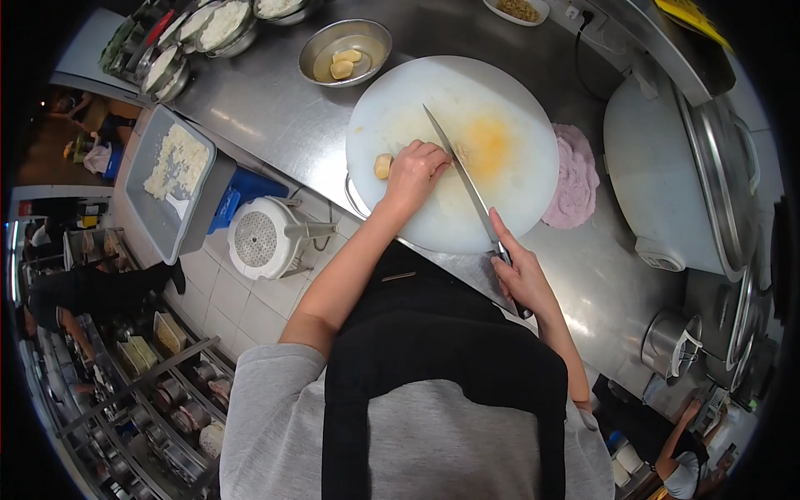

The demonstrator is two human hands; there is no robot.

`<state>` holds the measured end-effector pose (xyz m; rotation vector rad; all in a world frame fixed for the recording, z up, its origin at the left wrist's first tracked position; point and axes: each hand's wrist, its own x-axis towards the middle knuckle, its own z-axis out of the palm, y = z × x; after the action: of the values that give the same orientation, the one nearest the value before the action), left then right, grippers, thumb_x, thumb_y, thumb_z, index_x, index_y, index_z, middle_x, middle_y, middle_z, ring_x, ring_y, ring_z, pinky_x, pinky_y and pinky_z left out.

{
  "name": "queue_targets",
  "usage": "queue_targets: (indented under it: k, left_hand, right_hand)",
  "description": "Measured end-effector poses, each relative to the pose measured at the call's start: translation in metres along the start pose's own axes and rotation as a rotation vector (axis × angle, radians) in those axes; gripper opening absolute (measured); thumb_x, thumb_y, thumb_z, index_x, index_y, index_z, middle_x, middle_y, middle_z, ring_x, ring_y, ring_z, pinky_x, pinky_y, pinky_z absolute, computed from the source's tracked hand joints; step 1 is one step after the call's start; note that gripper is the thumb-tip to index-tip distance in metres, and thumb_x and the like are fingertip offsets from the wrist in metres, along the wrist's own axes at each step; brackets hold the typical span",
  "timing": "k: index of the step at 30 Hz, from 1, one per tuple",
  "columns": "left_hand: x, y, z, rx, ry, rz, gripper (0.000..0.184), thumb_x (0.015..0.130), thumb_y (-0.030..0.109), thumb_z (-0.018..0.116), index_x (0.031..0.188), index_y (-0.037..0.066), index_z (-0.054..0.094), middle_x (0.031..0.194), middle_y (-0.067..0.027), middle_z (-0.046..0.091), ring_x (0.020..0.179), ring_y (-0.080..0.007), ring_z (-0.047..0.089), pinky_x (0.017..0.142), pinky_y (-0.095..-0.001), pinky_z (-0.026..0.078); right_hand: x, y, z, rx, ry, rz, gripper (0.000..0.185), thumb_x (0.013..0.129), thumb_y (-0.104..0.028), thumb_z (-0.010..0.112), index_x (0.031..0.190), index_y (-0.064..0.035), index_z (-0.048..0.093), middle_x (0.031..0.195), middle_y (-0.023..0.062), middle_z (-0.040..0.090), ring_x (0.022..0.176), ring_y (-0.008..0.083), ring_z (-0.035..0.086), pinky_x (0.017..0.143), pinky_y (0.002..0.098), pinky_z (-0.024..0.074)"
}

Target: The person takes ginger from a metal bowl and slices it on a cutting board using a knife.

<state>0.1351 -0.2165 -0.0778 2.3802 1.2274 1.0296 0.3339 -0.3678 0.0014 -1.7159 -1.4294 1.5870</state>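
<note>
White plastic makes up the round cutting board (pixel 400 92) I am working on, set on the steel counter (pixel 258 125) close against my front, probably so neither arm has to stretch. My right hand (pixel 521 275) is wrapped around the handle of the long knife (pixel 471 183), with the index finger laid forward along it, I think to steer the blade. That blade slants away from me over the middle of the board, its tip pointing to the far side.

My left hand (pixel 414 175) rests on the board just left of the blade, fingers curled and bunched narrow, likely to steady something and tuck the tips in. Whatever lies under them is mostly hidden, so I cannot tell whether they grip it. Small pale bits (pixel 463 152) lie by the blade, near a yellow stain (pixel 492 142).

One peeled pale yellow chunk (pixel 382 166) sits beside my left hand, near the board's left edge, handy yet out of the knife's path. More peeled chunks (pixel 342 68) are in the metal bowl (pixel 310 62) just past the board, within easy reach. A pink cloth (pixel 575 183) lies against the board's right edge, perhaps for wiping.
</note>
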Motion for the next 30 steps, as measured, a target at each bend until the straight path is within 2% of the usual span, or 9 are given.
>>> queue_targets:
  k: [1,3,4,7,10,16,19,25,30]
  left_hand:
    - [0.0,-0.001,0.0,0.001,-0.006,0.012,0.007,0.073,0.006,0.071,0.08,0.007,0.068,0.083,-0.0035,0.066,0.08,-0.0241,0.06,0.068,-0.0357,0.05]
    - [0.0,-0.002,-0.001,-0.003,0.002,0.031,0.007,0.073,0.006,0.071,0.08,0.007,0.068,0.083,-0.0033,0.066,0.08,-0.0239,0.06,0.068,-0.0356,0.05]
    - [0.0,-0.003,-0.001,-0.007,0.011,0.05,0.007,0.073,0.006,0.071,0.08,0.007,0.068,0.083,-0.003,0.066,0.079,-0.0237,0.06,0.068,-0.0356,0.05]
    - [0.0,-0.002,-0.001,-0.001,0.014,0.043,0.008,0.073,0.006,0.071,0.08,0.008,0.068,0.084,-0.0027,0.066,0.08,-0.0234,0.06,0.068,-0.0352,0.051]
    - [0.0,-0.002,-0.001,0.012,0.006,0.045,0.008,0.073,0.005,0.071,0.08,0.008,0.068,0.084,-0.0027,0.066,0.08,-0.0232,0.06,0.068,-0.0349,0.051]
    - [-0.001,-0.003,0.001,-0.011,0.006,0.046,0.01,0.072,0.004,0.072,0.08,0.007,0.068,0.084,-0.0037,0.066,0.081,-0.0236,0.061,0.069,-0.0355,0.051]
    - [-0.001,-0.003,0.0,-0.015,-0.003,0.047,0.01,0.072,0.003,0.072,0.081,0.006,0.068,0.084,-0.0044,0.066,0.082,-0.0239,0.061,0.069,-0.0354,0.051]
    - [-0.006,-0.006,-0.001,-0.037,0.015,0.076,0.012,0.072,0.003,0.071,0.084,0.005,0.07,0.089,-0.0057,0.069,0.084,-0.0243,0.064,0.071,-0.0345,0.053]
    - [-0.008,-0.007,0.001,-0.046,0.039,0.067,0.009,0.074,0.006,0.07,0.082,0.006,0.069,0.09,-0.0034,0.068,0.086,-0.0222,0.063,0.072,-0.0335,0.053]
  right_hand:
    - [-0.001,-0.001,0.0,0.001,0.0,-0.001,0.079,0.084,0.0,0.047,0.152,-0.0301,0.022,0.049,0.0047,0.045,0.04,0.0151,0.047,0.049,0.0316,0.0468]
    - [-0.002,-0.005,-0.001,-0.071,0.008,0.039,0.079,0.083,0.0,0.047,0.152,-0.0303,0.023,0.067,0.0165,0.063,0.048,0.02,0.054,0.057,0.0324,0.0484]
    - [-0.003,-0.004,-0.001,-0.07,0.008,0.038,0.079,0.083,0.0,0.047,0.152,-0.0303,0.023,0.067,0.0165,0.063,0.048,0.02,0.054,0.057,0.0324,0.0484]
    - [-0.005,-0.002,0.001,-0.112,0.029,-0.049,0.079,0.083,0.0,0.048,0.152,-0.0297,0.022,0.102,0.028,0.066,0.058,0.0246,0.058,0.065,0.0331,0.0485]
    - [-0.005,-0.005,0.002,-0.114,0.007,-0.009,0.079,0.082,0.0,0.048,0.151,-0.0289,0.022,0.127,0.031,0.054,0.066,0.0278,0.061,0.071,0.0336,0.0483]
    - [-0.004,-0.01,0.002,-0.113,-0.003,0.014,0.079,0.083,-0.001,0.048,0.152,-0.0289,0.022,0.123,0.0304,0.057,0.066,0.0269,0.063,0.071,0.0341,0.0491]
    - [0.004,-0.009,0.003,-0.046,-0.027,0.095,0.079,0.082,0.0,0.048,0.152,-0.0275,0.022,0.127,0.0297,0.055,0.078,0.0302,0.067,0.078,0.0357,0.0494]
    - [0.014,-0.003,0.002,-0.073,0.041,-0.117,0.078,0.082,0.0,0.047,0.152,-0.025,0.023,0.134,0.0291,0.05,0.116,0.0419,0.056,0.096,0.0366,0.0426]
    - [0.001,-0.005,0.0,-0.104,0.036,-0.09,0.078,0.082,0.001,0.048,0.151,-0.0254,0.023,0.135,0.0287,0.048,0.109,0.0424,0.059,0.093,0.0356,0.0444]
